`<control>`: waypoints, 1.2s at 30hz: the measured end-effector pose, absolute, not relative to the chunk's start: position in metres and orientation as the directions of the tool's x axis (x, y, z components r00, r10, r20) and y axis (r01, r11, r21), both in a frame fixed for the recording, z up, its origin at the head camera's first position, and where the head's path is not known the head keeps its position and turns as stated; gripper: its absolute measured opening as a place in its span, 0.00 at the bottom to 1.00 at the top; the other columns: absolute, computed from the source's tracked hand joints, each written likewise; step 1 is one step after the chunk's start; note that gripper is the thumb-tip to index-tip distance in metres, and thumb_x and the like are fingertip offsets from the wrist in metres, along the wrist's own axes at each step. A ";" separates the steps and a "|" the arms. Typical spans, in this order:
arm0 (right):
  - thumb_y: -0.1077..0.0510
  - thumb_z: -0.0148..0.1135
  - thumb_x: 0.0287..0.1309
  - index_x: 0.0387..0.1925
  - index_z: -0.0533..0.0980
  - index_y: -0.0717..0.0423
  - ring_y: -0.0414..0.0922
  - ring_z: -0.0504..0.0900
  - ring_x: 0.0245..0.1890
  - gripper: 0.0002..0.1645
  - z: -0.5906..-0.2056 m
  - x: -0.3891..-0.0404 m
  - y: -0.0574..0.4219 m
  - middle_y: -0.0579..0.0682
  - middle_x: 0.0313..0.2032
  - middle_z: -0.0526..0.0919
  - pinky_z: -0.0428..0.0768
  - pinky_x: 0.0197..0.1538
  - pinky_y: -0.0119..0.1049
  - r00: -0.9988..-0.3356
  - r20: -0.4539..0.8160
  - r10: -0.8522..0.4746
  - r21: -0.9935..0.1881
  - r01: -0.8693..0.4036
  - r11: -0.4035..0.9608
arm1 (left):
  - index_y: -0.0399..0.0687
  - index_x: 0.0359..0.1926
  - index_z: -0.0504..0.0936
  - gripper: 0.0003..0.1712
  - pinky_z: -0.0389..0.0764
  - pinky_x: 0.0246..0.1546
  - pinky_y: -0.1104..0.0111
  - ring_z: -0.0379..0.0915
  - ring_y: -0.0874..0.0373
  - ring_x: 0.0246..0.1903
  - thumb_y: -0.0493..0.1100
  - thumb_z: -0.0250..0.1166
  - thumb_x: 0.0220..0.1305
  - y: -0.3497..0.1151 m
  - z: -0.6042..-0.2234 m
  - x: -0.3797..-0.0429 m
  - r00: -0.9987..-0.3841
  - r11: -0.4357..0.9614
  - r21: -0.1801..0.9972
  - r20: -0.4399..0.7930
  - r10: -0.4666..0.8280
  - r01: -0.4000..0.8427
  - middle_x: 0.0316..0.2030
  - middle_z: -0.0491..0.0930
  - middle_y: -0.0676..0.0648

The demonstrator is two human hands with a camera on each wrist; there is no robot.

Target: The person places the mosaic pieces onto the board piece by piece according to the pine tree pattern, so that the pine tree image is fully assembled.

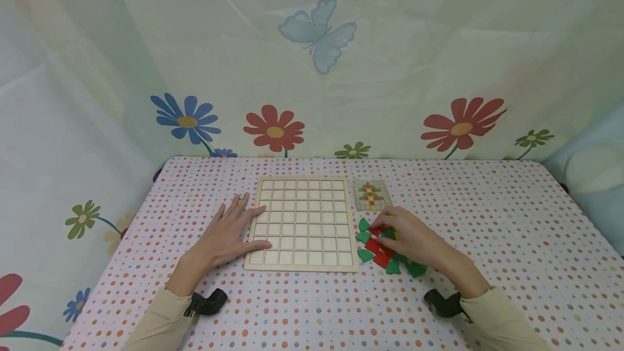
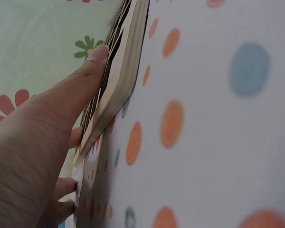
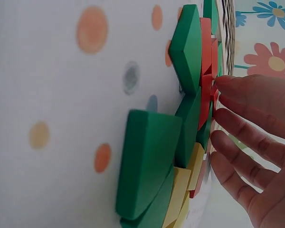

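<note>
A light wooden board (image 1: 306,268) with a grid of square cells lies flat on the table. My left hand (image 1: 225,236) rests at its left edge, fingers spread; the thumb (image 2: 88,78) lies on the rim in the left wrist view. To the board's right is a loose pile of coloured pieces: green ones (image 3: 154,156), red ones (image 1: 382,259) and yellow ones (image 3: 178,194). Over this pile my right hand (image 1: 408,236) reaches down, fingers loosely bent and thumb apart, fingertips at the red pieces. No piece shows clearly pinched between them.
Behind the pile lies a small pattern card (image 1: 362,203) showing a red, green and yellow tree-like figure on a grid. A dotted cloth (image 1: 302,313) covers the table. A flowered curtain (image 1: 390,69) hangs behind the far edge. Each wrist wears a black camera (image 1: 208,303).
</note>
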State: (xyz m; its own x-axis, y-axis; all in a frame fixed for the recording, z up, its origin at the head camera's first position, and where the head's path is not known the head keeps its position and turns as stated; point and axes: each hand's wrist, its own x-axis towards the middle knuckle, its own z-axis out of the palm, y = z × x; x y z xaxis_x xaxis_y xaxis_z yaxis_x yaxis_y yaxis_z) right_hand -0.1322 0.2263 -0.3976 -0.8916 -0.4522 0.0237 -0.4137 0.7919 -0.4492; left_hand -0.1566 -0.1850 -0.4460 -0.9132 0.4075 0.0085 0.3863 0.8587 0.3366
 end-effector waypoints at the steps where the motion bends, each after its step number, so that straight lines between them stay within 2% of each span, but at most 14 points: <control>1: 0.64 0.77 0.58 0.42 0.87 0.57 0.46 0.79 0.44 0.10 -0.398 -0.132 0.226 0.47 0.42 0.81 0.84 0.48 0.44 -0.892 0.022 -0.451 -0.448 -0.412 0.793 | 0.55 0.79 0.67 0.53 0.41 0.79 0.38 0.37 0.38 0.82 0.77 0.64 0.61 -0.185 -0.446 -0.156 -0.913 0.858 0.339 0.008 0.407 0.385 0.83 0.46 0.37; 8: 0.66 0.77 0.57 0.42 0.87 0.59 0.44 0.79 0.42 0.10 -0.401 -0.134 0.225 0.46 0.41 0.80 0.84 0.45 0.40 -0.893 0.039 -0.449 -0.445 -0.418 0.792 | 0.55 0.80 0.65 0.54 0.41 0.79 0.37 0.37 0.37 0.82 0.76 0.64 0.62 -0.185 -0.445 -0.157 -0.910 0.856 0.338 0.003 0.414 0.390 0.82 0.46 0.36; 16: 0.69 0.77 0.56 0.39 0.87 0.60 0.42 0.77 0.37 0.09 -0.403 -0.136 0.219 0.47 0.38 0.80 0.80 0.36 0.32 -0.903 0.059 -0.425 -0.448 -0.404 0.798 | 0.54 0.82 0.60 0.55 0.37 0.79 0.38 0.35 0.37 0.82 0.75 0.63 0.64 -0.188 -0.447 -0.162 -0.908 0.851 0.352 -0.010 0.420 0.390 0.83 0.45 0.37; 20: 0.70 0.76 0.56 0.38 0.88 0.59 0.41 0.75 0.33 0.08 -0.401 -0.136 0.216 0.47 0.36 0.81 0.78 0.34 0.32 -0.910 0.044 -0.413 -0.447 -0.388 0.806 | 0.55 0.83 0.59 0.55 0.37 0.79 0.38 0.35 0.37 0.82 0.74 0.64 0.64 -0.190 -0.448 -0.164 -0.906 0.848 0.354 -0.003 0.423 0.395 0.83 0.45 0.36; 26: 0.71 0.77 0.54 0.35 0.88 0.59 0.40 0.77 0.31 0.08 -0.398 -0.138 0.212 0.47 0.35 0.82 0.81 0.34 0.32 -0.930 -0.009 -0.368 -0.433 -0.328 0.840 | 0.56 0.83 0.60 0.55 0.36 0.79 0.38 0.36 0.37 0.82 0.75 0.63 0.64 -0.189 -0.450 -0.165 -0.907 0.848 0.357 -0.002 0.420 0.392 0.83 0.44 0.38; 31: 0.73 0.78 0.51 0.31 0.87 0.58 0.40 0.80 0.30 0.10 -0.398 -0.139 0.212 0.47 0.33 0.83 0.83 0.33 0.32 -0.947 0.013 -0.320 -0.493 -0.284 0.822 | 0.55 0.82 0.60 0.55 0.36 0.79 0.38 0.36 0.37 0.82 0.75 0.63 0.63 -0.189 -0.448 -0.165 -0.911 0.854 0.351 -0.005 0.413 0.385 0.83 0.45 0.37; 36: 0.76 0.77 0.49 0.29 0.85 0.56 0.39 0.80 0.28 0.13 -0.401 -0.138 0.214 0.46 0.31 0.84 0.83 0.33 0.31 -0.945 0.079 -0.318 -0.561 -0.306 0.769 | 0.56 0.82 0.60 0.55 0.35 0.79 0.39 0.36 0.37 0.82 0.75 0.63 0.63 -0.189 -0.447 -0.164 -0.913 0.857 0.351 -0.014 0.407 0.376 0.83 0.44 0.37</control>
